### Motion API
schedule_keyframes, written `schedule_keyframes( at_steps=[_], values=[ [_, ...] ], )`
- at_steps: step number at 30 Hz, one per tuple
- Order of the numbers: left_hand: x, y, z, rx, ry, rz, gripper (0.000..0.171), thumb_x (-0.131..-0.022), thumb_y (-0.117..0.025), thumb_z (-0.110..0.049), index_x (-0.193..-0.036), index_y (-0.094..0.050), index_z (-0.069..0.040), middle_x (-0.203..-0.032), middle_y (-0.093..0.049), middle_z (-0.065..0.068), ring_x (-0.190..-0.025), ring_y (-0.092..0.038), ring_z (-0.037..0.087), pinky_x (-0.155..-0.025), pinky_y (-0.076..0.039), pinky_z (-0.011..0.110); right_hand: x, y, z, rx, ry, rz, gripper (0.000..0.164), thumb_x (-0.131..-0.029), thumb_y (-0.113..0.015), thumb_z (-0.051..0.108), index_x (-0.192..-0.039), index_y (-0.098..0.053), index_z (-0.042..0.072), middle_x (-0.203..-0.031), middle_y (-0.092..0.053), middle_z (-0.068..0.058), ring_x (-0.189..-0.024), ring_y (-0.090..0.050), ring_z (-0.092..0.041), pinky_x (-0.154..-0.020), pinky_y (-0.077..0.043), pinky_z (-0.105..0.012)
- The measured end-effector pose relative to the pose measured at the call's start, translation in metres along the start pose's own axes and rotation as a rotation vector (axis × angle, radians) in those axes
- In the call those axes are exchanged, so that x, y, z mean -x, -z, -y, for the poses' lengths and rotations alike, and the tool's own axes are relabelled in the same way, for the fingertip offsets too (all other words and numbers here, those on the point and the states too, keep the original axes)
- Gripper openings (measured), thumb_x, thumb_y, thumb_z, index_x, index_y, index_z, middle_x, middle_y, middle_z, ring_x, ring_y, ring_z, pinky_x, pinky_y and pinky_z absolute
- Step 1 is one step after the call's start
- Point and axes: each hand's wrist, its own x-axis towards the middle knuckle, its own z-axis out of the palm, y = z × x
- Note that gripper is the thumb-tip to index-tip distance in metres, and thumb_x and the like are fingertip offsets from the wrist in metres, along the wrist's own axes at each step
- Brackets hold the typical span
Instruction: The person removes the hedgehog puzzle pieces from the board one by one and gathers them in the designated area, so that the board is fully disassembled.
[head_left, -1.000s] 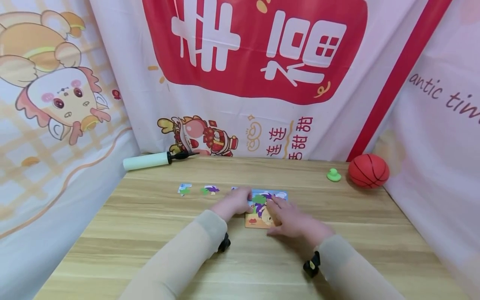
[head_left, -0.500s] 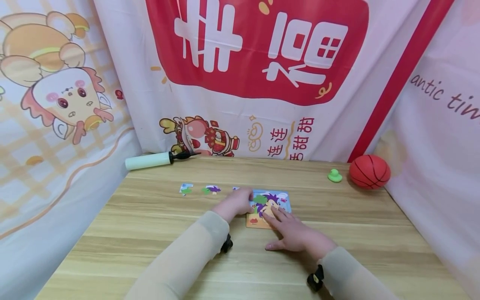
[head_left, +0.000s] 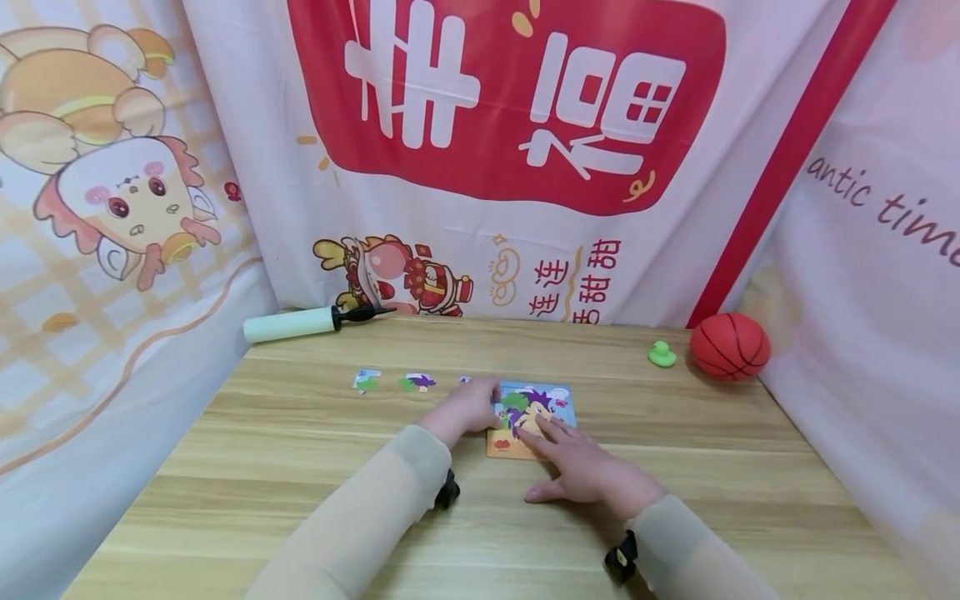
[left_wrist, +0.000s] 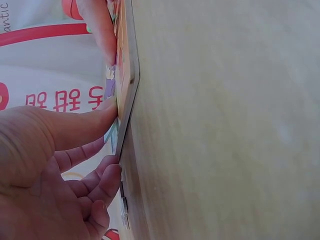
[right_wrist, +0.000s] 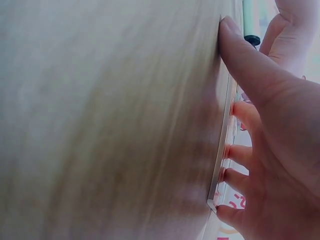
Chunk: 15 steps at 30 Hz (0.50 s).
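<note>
1. One broad wood-grain bench (head_left: 525, 542) leaves open room on its near side.
2. Rectangular blue-and-orange puzzle board (head_left: 534, 402), mid-bench: probably stiff and light; grip its thin edges.
3. Left hand (head_left: 468, 406) holds its left edge; right hand (head_left: 581, 467) spreads over its lower right.
4. Flat blue-and-green puzzle pieces (head_left: 366, 381), leftward: likely slide easily.

On our desk (head_left: 187, 517), we have loose pieces (head_left: 417, 382) in a row left of the puzzle board (head_left: 510, 448); behind them, further left, the pump (head_left: 292, 326); at the back right, the duck (head_left: 662, 355) just left of the ball (head_left: 730, 347).
</note>
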Motion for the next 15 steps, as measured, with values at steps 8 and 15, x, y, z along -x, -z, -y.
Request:
schedule_keyframes(
  at_steps=[8,15],
  values=[
    [-0.0013,0.0000,0.0001,0.009,-0.011,-0.025,0.028,-0.080,-0.081,-0.014,-0.100,-0.061,-0.010,-0.091,-0.058,0.002,-0.084,-0.055,0.022,-0.077,-0.047,0.039,-0.0025,-0.0008,0.0020,0.015,-0.031,0.019,0.094,-0.079,-0.059,0.074,-0.157,-0.024,0.034,-0.164,-0.012,-0.010,-0.146,-0.012,-0.040,-0.112,-0.015,-0.061],
    [-0.0064,-0.0029,0.0054,0.147,-0.020,-0.078,0.013,-0.087,-0.073,-0.010,-0.090,-0.061,-0.010,-0.085,-0.059,0.003,-0.076,-0.055,0.020,-0.070,-0.046,0.035,-0.0021,0.0009,0.0036,0.016,-0.037,0.026,0.093,-0.080,-0.060,0.072,-0.157,-0.025,0.034,-0.163,-0.011,-0.011,-0.146,-0.012,-0.042,-0.112,-0.016,-0.062]
  ],
)
